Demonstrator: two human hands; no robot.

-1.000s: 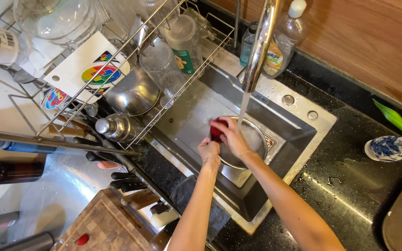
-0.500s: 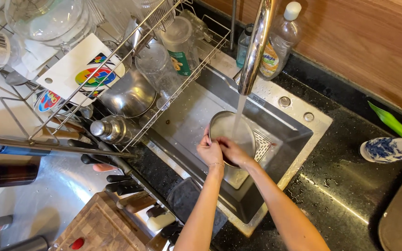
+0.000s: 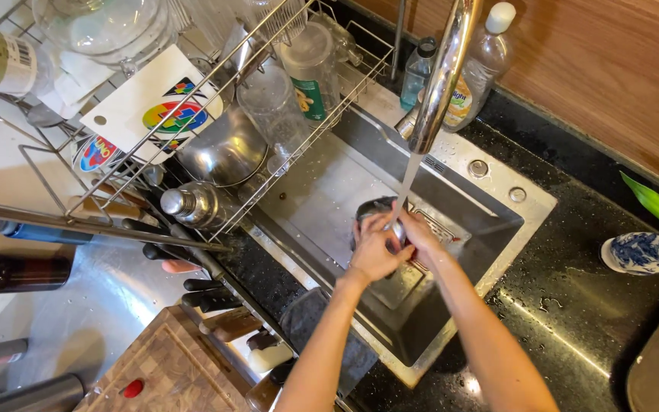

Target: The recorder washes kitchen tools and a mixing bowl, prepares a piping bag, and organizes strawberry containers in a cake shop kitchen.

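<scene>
A small metal bowl (image 3: pixel 375 210) is clasped by the left hand (image 3: pixel 375 248) and the right hand (image 3: pixel 419 235), both closed on it, over the middle of the sink (image 3: pixel 329 179). It is kept under the tap (image 3: pixel 444 76) so that the running water falls on it.

steel bowl (image 3: pixel 371 210) | round, shiny metal, wet | tilted, mostly hidden behind both hands | under running water, above sink (image 3: pixel 329 191) basin, near its right back corner
</scene>
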